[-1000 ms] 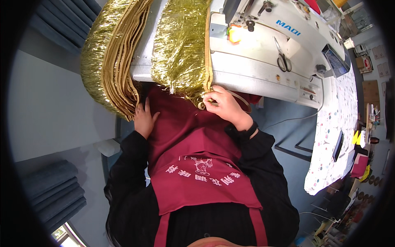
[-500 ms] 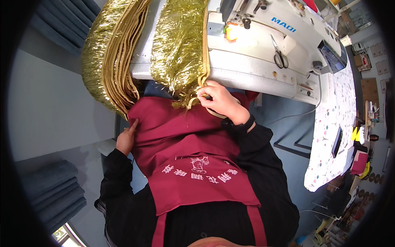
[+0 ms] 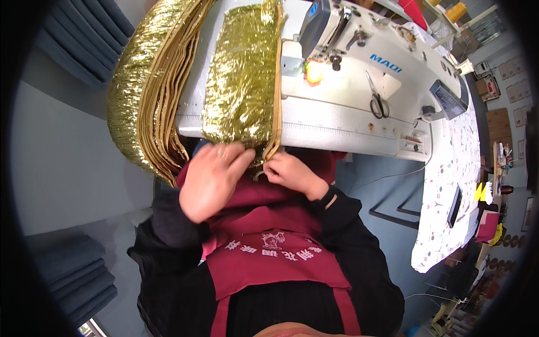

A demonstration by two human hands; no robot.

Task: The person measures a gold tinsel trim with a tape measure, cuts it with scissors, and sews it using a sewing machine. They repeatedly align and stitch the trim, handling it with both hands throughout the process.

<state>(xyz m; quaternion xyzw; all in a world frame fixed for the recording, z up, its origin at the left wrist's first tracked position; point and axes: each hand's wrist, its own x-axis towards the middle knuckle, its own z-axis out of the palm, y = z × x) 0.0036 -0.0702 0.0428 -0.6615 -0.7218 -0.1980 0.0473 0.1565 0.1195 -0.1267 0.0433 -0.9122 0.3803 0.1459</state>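
Note:
A strip of shiny gold tinsel fringe [image 3: 238, 84] lies over the front edge of the white sewing table, with a flat gold band along its right side. At its lower end, my right hand [image 3: 292, 175] is closed in a pinch on the gold band, by a loose tape end. My left hand [image 3: 212, 178] is at the fringe's bottom edge, its back turned up. Motion blurs that hand and its fingertips are partly hidden, so its grip is unclear. A thick folded stack of the same gold fringe [image 3: 132, 92] hangs at the left, its bands layered together.
A white sewing machine [image 3: 359, 42] with a lit needle area stands to the right of the fringe. Black-handled scissors [image 3: 379, 105] lie on its bed. Farther right is a patterned white cloth [image 3: 443, 213] with a dark phone-like slab [image 3: 455, 206]. My maroon apron [image 3: 275, 275] covers my lap.
My left hand has come up from the apron's left side to the fringe's lower end. My right hand stays by the band, slightly lower in view. The fringe now lies flatter and smoother.

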